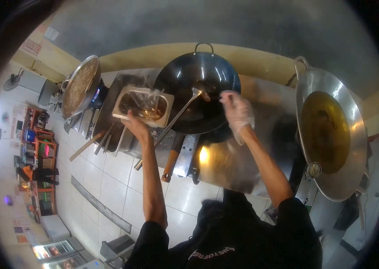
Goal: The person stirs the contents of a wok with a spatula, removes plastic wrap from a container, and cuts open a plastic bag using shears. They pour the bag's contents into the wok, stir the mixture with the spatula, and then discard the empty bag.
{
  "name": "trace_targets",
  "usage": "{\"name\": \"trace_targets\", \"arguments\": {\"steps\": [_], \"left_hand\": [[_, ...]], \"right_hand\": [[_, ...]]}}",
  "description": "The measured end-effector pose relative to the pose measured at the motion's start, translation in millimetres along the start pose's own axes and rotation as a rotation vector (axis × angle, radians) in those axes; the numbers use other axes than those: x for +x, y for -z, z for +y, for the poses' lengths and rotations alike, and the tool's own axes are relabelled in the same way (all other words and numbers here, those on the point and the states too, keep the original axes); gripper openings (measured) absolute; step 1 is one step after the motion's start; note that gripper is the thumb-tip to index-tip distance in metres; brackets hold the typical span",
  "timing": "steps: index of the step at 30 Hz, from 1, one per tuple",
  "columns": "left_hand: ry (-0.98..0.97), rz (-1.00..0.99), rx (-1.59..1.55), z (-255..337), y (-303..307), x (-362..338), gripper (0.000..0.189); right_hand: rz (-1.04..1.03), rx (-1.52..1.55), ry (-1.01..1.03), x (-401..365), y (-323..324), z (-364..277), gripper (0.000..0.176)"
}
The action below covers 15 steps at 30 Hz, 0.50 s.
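Rectangular steel tray of brown food [118, 104] held beside the round black wok [207, 71]
The left hand [136, 126] clasped the tray's near edge, likely keeping it within short reach; the gloved right hand [238, 111] hung over the wok, whether pinching anything I could not tell.

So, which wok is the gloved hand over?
The black middle wok with the ladle: the gloved right hand is above its rim, the left hand holds a tray beside it. The left wok and right wok are silver.
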<state>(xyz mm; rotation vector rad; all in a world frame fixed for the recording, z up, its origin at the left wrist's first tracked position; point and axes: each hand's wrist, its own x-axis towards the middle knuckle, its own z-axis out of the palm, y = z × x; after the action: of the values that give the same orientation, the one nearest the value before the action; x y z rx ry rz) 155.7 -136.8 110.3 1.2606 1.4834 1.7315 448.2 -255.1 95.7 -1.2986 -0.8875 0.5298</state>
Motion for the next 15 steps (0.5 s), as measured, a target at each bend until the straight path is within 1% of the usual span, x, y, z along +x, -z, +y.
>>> {"name": "trace_targets", "arguments": {"steps": [2,3,4,6,7,9,10,12,13,15], "left_hand": [[0.193,0.007,-0.406,-10.4,17.5,6.1,0.056],[0.308,0.007,-0.474,-13.6,29.0,8.5,0.055],[0.329,-0.01,-0.533,7.8,33.3,-0.3,0.053],[0.321,0.004,-0.599,32.4,47.4,-8.3,0.053],[0.325,0.047,-0.583,40.3,53.6,-8.9,0.054],[0.376,0.093,-0.554,38.2,75.4,-7.2,0.055],[0.369,0.115,-0.559,35.5,83.0,-6.7,0.054],[0.377,0.07,-0.548,37.9,95.5,-8.7,0.055],[0.388,0.083,-0.558,39.5,98.2,-9.9,0.055],[0.409,0.081,-0.528,42.9,100.4,-10.1,0.055]], "right_hand": [[-0.397,-0.588,0.156,7.0,-11.1,4.8,0.019],[-0.582,-0.387,0.075,13.7,-17.3,28.6,0.021],[-0.604,-0.399,0.076,16.2,-17.5,28.2,0.021],[-0.75,-0.706,0.215,19.2,-18.5,21.2,0.024],[-0.782,-0.724,0.221,19.8,-19.1,28.5,0.024],[-0.807,-0.528,0.143,11.0,-13.9,43.8,0.027],[-0.826,-0.546,0.144,9.1,-10.4,44.5,0.027],[-0.766,-0.67,0.179,9.7,-8.0,40.3,0.031],[-0.779,-0.684,0.181,7.4,-4.8,44.6,0.031],[-0.636,-0.264,-0.149,-1.3,-0.3,55.6,0.031]]}}
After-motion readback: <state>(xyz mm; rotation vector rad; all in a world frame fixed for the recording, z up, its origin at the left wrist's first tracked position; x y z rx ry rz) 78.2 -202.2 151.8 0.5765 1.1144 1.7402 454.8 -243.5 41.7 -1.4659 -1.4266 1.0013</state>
